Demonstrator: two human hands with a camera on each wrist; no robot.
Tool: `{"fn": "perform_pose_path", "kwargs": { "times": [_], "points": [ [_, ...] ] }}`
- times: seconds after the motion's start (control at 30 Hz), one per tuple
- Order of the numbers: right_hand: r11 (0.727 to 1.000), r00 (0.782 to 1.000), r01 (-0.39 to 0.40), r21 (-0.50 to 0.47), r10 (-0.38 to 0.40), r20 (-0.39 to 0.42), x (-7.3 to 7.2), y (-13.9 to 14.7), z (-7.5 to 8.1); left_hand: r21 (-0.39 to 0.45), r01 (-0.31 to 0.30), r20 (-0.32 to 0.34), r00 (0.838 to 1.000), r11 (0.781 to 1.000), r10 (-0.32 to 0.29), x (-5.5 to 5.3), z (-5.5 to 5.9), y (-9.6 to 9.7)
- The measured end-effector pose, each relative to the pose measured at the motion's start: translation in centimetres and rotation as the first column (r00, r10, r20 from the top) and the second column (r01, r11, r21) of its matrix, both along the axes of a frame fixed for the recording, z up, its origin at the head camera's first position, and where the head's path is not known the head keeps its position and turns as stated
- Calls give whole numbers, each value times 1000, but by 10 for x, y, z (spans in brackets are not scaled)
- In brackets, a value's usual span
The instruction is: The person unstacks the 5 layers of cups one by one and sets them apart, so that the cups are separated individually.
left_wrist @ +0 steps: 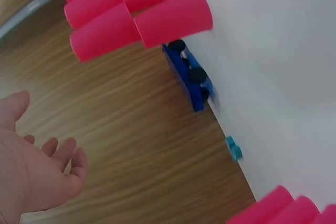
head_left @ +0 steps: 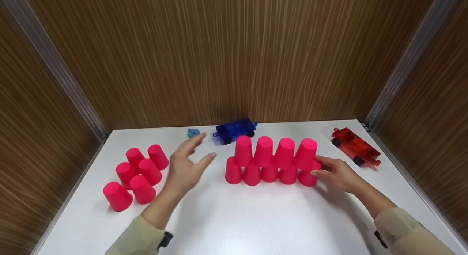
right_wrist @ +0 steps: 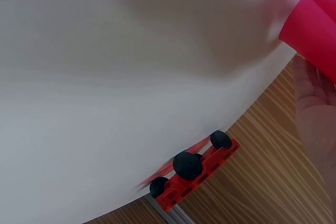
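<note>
Pink cups stand upside down in two tiers, an upper row (head_left: 264, 152) resting across a lower row (head_left: 252, 174). At the right end, my right hand (head_left: 340, 175) holds the last lower cup (head_left: 307, 178) between thumb and fingers; the upper end cup (head_left: 306, 152) sits just above. The right wrist view shows the right hand's fingers (right_wrist: 310, 85) against a pink cup, partly cut off by the frame. My left hand (head_left: 184, 169) hovers left of the tiers, thumb and fingers spread with nothing held. Its palm also appears in the left wrist view.
More upside-down pink cups (head_left: 143, 189) stand grouped on the left of the white table (head_left: 234, 225). Behind the tiers is a blue toy car (head_left: 235, 130), beside a small light-blue piece (head_left: 193, 133). A red toy car (head_left: 356, 146) sits back right. Wood-grain walls (head_left: 234, 57) enclose the table.
</note>
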State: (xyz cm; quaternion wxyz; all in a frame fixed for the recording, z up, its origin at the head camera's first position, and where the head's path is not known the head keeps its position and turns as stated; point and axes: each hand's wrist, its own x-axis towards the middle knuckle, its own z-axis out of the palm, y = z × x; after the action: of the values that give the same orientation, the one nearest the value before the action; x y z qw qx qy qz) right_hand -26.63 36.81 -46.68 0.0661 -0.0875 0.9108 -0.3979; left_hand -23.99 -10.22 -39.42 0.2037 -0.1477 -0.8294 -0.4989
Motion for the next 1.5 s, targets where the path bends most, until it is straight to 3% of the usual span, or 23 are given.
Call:
{"fn": "perform_pose_path", "kwargs": {
  "times": [0.2, 0.33, 0.47, 0.8, 1.27, 1.5],
  "points": [
    [1000, 1000, 0, 2, 0, 9, 0, 0, 0, -8, 88, 89, 992, 996, -87, -22, -8, 39],
    [1000, 1000, 5, 3, -5, 26, -1, 1, 0, -12, 103, 184, 978, 995, -99, -33, -15, 59],
    [1000, 1000, 3, 3, -3, 19, -2, 0, 0, -12, 97, 237, 967, 995, -91, -40, -19, 71],
    [1000, 1000, 1, 5, -1, 28, -2, 0, 2, 18, 107, 280, 954, 994, -107, -48, -29, 83],
    [1000, 1000, -5, 1, 5, 22, 0, 1, 2, 58, 113, 305, 944, 992, -126, -49, -37, 90],
    [1000, 999, 8, -5, -8, 33, 1, 1, 2, 53, 120, 276, 952, 991, -130, -50, -40, 91]
  ]
}}
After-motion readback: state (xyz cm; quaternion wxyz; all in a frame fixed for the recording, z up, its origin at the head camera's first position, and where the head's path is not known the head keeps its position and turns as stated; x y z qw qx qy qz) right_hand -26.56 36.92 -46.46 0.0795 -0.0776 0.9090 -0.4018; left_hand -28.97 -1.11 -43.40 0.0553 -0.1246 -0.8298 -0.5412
